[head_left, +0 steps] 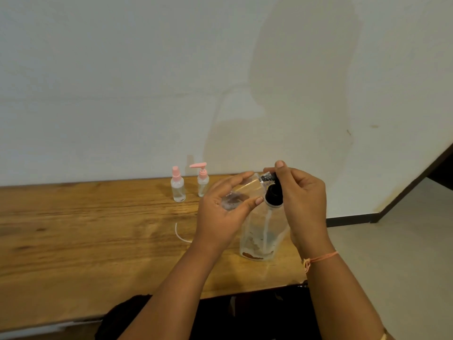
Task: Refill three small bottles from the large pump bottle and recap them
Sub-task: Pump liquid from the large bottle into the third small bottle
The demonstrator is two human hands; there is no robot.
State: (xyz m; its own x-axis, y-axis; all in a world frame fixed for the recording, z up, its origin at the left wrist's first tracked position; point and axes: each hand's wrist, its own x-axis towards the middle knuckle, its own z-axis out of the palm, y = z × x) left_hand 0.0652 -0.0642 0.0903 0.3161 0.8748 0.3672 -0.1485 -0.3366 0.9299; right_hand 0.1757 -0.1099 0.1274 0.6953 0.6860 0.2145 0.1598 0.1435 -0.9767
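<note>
The left hand [224, 209] holds a small clear bottle [241, 192] tipped on its side above the wooden counter [85, 229], fingers curled over its top and thumb under it, its open neck turned right toward the large pump bottle [263, 231]. That large clear bottle stands upright on the counter just below and between the two hands, a thin tube running down inside it and a little brownish residue at its base. The right hand [302, 200] is closed around the black pump head [273, 192] at the bottle's top, thumb raised over it; the small bottle's mouth sits right against the pump, though whether they touch is unclear. Well to the left and further back, near the wall [147, 82], stand two more small clear bottles close together: a pink-capped spray bottle [177, 185] and a pink pump-top bottle [202, 180]. A thin white tube [181, 235] lies on the counter beside the left wrist.
</note>
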